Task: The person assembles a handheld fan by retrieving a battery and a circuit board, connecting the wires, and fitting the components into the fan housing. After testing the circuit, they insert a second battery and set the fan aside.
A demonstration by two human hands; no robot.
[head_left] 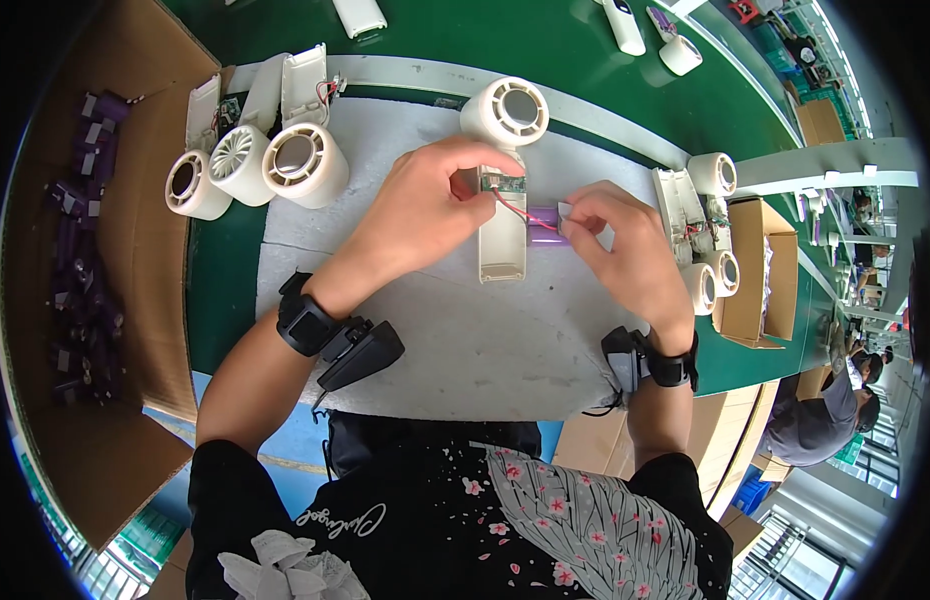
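Note:
Over the grey foam mat (pixel 425 330), my left hand (pixel 420 205) grips a white handheld fan by its open handle shell (pixel 502 248). The round fan head (pixel 516 111) points away from me. A small green circuit board (pixel 509 184) sits across the shell near my left fingertips, and red wires (pixel 515 208) run from it toward a purple battery (pixel 543 232). This battery lies just right of the shell, its outer end pinched by my right hand (pixel 630 235). Something small and white, like a tab, shows at my right fingertips.
Left, a deep cardboard box (pixel 150 250) holds many purple batteries (pixel 80 270). Open fan units (pixel 243 165) stand at the mat's upper left, others (pixel 700 225) at its right beside a small cardboard box (pixel 750 225). More parts lie on the green surface (pixel 465 40) beyond. A person (pixel 820 420) sits far right.

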